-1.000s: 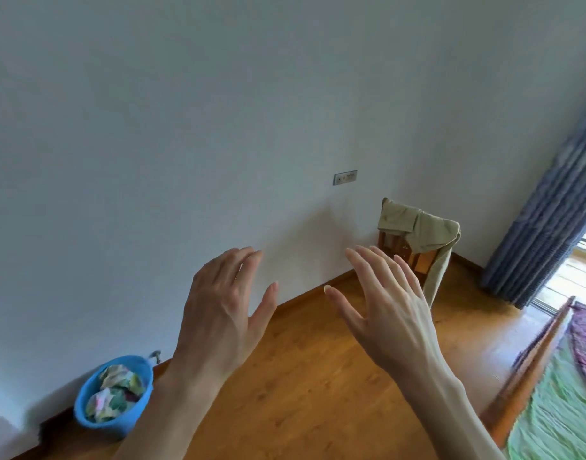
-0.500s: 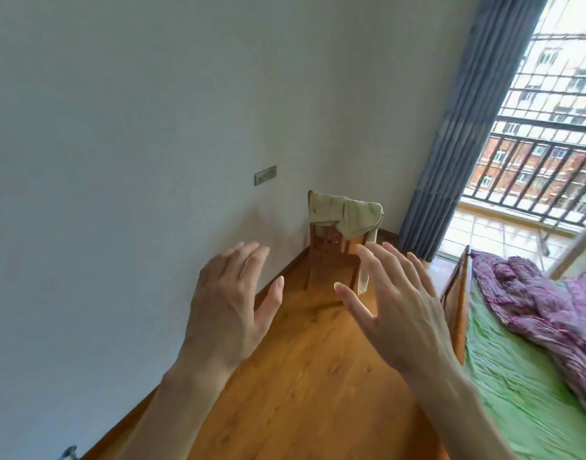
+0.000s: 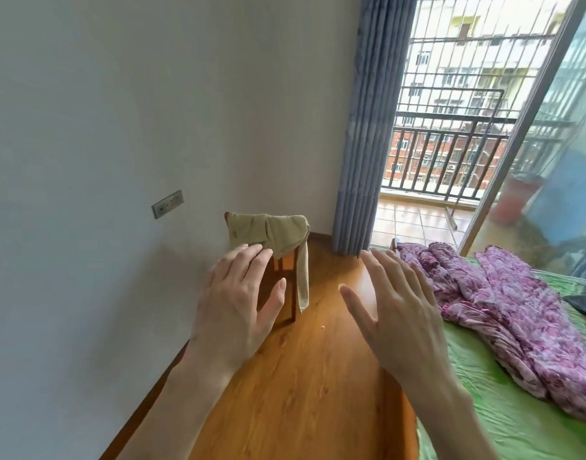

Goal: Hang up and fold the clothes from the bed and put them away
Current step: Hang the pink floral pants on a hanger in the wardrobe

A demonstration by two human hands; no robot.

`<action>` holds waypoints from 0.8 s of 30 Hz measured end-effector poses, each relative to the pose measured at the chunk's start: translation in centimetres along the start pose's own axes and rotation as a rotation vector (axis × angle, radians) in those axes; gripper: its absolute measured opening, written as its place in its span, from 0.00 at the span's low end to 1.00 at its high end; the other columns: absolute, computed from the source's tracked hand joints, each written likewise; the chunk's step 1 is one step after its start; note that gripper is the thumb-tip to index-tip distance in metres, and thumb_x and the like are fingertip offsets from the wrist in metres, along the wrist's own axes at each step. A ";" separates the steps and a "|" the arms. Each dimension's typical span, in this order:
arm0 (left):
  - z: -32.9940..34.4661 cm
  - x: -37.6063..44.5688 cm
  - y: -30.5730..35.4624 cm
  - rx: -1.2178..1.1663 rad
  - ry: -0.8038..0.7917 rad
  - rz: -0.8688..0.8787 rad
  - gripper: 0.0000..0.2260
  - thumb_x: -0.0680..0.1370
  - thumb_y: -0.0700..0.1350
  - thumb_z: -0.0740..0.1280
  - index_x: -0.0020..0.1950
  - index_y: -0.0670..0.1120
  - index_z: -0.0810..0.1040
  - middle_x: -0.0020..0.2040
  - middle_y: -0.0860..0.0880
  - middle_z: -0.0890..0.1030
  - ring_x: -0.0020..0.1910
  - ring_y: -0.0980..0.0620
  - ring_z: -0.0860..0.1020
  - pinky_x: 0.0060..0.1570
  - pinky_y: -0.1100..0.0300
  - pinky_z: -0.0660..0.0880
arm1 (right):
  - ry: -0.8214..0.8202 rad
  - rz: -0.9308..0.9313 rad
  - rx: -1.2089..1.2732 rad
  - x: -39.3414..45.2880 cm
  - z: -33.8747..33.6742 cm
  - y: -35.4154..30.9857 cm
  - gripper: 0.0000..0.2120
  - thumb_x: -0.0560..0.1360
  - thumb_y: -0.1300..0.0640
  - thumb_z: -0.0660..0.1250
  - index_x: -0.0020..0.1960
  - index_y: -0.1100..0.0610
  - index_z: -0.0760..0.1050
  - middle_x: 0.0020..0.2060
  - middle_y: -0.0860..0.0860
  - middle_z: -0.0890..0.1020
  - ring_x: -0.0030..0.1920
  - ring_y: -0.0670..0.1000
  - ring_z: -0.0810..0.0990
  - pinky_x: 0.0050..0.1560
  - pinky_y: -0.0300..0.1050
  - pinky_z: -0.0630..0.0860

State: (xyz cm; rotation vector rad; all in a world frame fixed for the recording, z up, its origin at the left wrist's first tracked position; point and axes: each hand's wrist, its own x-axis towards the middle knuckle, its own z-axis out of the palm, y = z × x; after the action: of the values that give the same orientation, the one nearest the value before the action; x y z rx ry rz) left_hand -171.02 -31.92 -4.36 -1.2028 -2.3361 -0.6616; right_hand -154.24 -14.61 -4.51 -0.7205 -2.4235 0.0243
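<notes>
My left hand (image 3: pixel 235 313) and my right hand (image 3: pixel 401 320) are raised in front of me over the wooden floor, fingers spread, both holding nothing. On the right lies the bed with a green sheet (image 3: pixel 504 413). A crumpled purple patterned cloth (image 3: pixel 504 307) stretches across it, just right of my right hand. A dark garment (image 3: pixel 583 302) shows at the right edge. Behind my left hand's fingertips a beige garment (image 3: pixel 271 234) is draped over a wooden chair (image 3: pixel 281 270) by the wall.
A white wall (image 3: pixel 119 127) fills the left. A grey-blue curtain (image 3: pixel 368 127) hangs beside an open glass door (image 3: pixel 557 144) to a balcony with dark railings. A wooden floor strip (image 3: pixel 301 393) runs between wall and bed.
My view has swung right: the blue basin by the wall left the frame, and the bed, purple cloth and balcony came in. Both hands stayed raised and empty.
</notes>
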 end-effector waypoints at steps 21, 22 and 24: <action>17.4 23.9 2.8 -0.142 -0.050 0.136 0.29 0.84 0.63 0.52 0.75 0.47 0.76 0.73 0.47 0.78 0.75 0.45 0.73 0.75 0.42 0.70 | 0.059 0.126 -0.109 19.5 8.2 14.5 0.33 0.83 0.32 0.51 0.78 0.52 0.68 0.76 0.50 0.73 0.79 0.51 0.66 0.81 0.52 0.57; 18.3 25.0 2.7 -0.152 -0.051 0.135 0.29 0.84 0.62 0.53 0.75 0.47 0.76 0.73 0.47 0.78 0.75 0.45 0.73 0.75 0.42 0.70 | 0.055 0.127 -0.117 20.6 8.9 15.0 0.33 0.83 0.32 0.50 0.78 0.52 0.68 0.76 0.50 0.73 0.79 0.51 0.66 0.81 0.51 0.57; 20.2 27.5 2.4 -0.174 -0.057 0.132 0.29 0.83 0.62 0.53 0.74 0.47 0.76 0.73 0.47 0.78 0.76 0.45 0.73 0.75 0.42 0.69 | 0.046 0.138 -0.132 22.9 10.4 16.0 0.33 0.83 0.32 0.50 0.79 0.52 0.68 0.76 0.49 0.73 0.79 0.51 0.66 0.81 0.50 0.55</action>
State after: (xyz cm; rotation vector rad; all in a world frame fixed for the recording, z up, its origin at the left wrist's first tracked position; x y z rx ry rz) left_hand -186.76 -1.62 -4.28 -1.4561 -2.2583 -0.8068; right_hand -167.57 12.04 -3.37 -0.9366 -2.3442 -0.0972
